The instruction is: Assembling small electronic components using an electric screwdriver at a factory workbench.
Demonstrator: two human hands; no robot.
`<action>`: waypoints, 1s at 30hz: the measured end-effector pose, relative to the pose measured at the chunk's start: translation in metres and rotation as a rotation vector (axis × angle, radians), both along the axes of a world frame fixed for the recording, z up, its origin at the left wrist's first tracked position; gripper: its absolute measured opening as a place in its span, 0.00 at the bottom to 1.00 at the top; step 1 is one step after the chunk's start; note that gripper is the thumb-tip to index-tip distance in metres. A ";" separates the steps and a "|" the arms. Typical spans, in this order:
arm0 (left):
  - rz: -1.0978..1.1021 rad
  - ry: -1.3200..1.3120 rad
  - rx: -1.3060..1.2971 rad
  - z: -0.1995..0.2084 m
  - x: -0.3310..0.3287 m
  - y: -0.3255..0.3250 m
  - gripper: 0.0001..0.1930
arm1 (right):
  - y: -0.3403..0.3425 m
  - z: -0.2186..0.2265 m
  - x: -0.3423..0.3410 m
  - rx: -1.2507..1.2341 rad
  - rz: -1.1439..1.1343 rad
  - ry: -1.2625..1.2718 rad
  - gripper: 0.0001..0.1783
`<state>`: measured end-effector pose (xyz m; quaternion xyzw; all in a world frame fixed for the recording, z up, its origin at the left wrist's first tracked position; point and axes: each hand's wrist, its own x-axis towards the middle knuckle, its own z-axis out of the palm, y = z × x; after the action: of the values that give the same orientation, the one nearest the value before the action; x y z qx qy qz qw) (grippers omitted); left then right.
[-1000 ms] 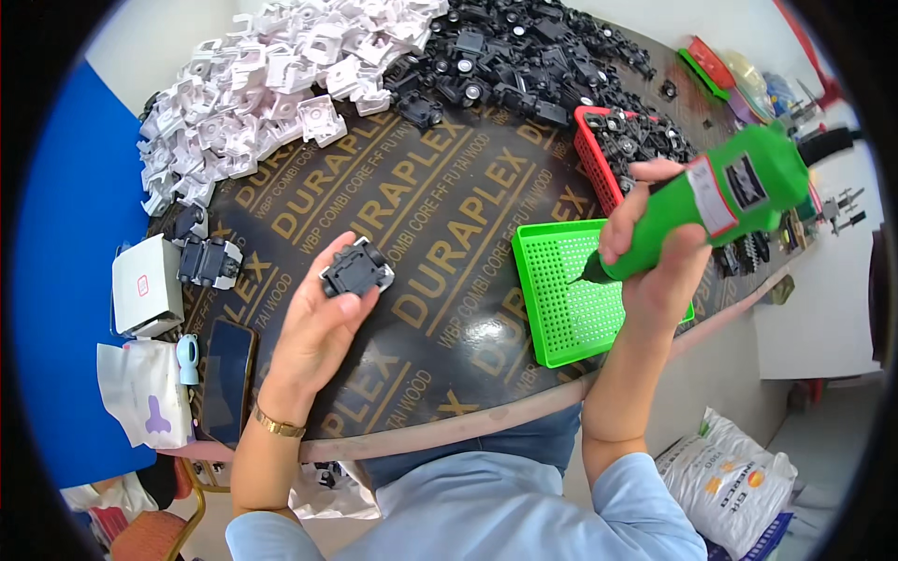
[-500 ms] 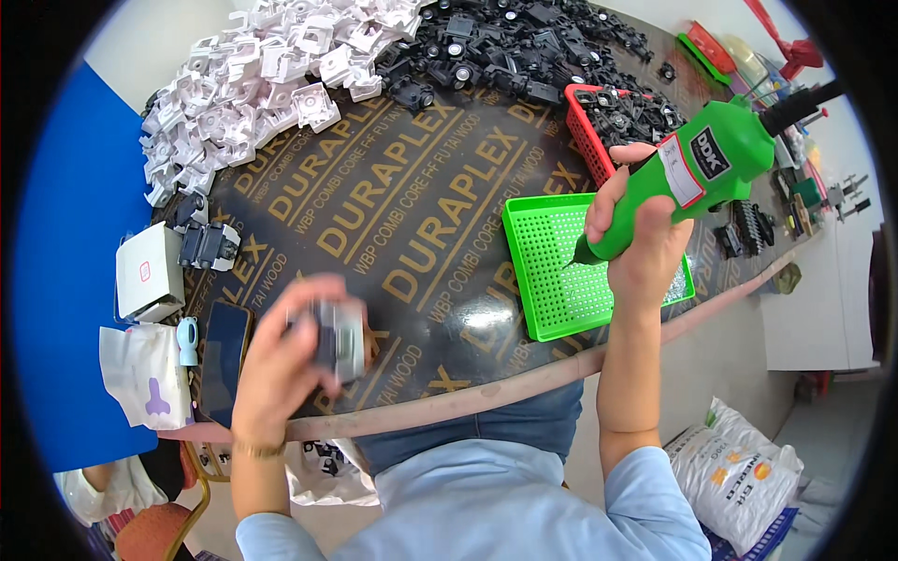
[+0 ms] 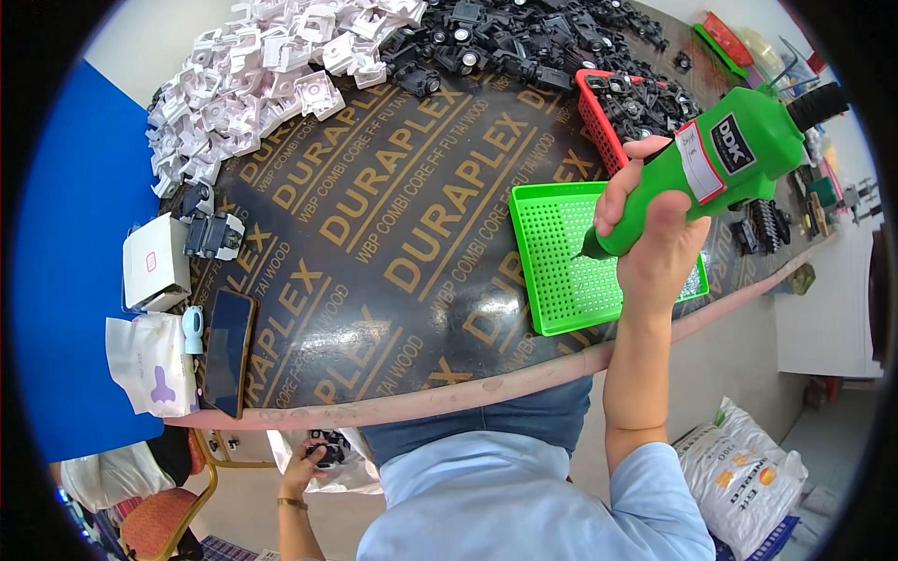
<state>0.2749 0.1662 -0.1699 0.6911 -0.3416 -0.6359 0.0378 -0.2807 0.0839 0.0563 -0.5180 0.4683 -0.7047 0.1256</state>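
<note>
My right hand (image 3: 662, 245) is wrapped round a green electric screwdriver (image 3: 697, 182). Its dark tip points down to the left, over a shallow green perforated tray (image 3: 552, 323) on the table. Below the table's front edge, my left hand (image 3: 299, 470) is at the mouth of a white bag (image 3: 351, 479). The fingers are closed against a small black plastic part (image 3: 326, 451); how they grip it is partly hidden. Small shiny pieces show at the tray's right side, behind my right wrist.
Heaps of white plastic housings (image 3: 253, 89) and black parts (image 3: 505, 42) cover the table's back. A red basket (image 3: 601, 122) holds more black parts. At left lie a phone (image 3: 230, 351), a white box (image 3: 156, 264) and a tissue pack (image 3: 150, 365). A chair (image 3: 159, 524) stands at lower left.
My left hand has moved from above the table, with a black-and-white part in it, down to the white bag below the edge. The screwdriver has shifted slightly right in view.
</note>
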 end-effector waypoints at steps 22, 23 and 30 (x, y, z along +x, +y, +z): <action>-0.640 0.291 -0.447 0.232 -0.124 -0.092 0.15 | 0.022 0.022 0.009 -0.089 0.060 -0.130 0.29; -0.647 0.195 -0.667 0.241 -0.129 -0.108 0.12 | 0.026 0.020 0.001 -0.093 0.111 -0.137 0.31; -0.900 -0.739 -1.751 0.231 -0.137 -0.249 0.23 | 0.039 0.024 -0.003 -0.159 0.132 -0.134 0.33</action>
<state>0.1378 -0.0829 0.0608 0.3826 -0.8975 0.1284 0.1778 -0.2835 0.1226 0.0800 -0.5077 0.3664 -0.7628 0.1616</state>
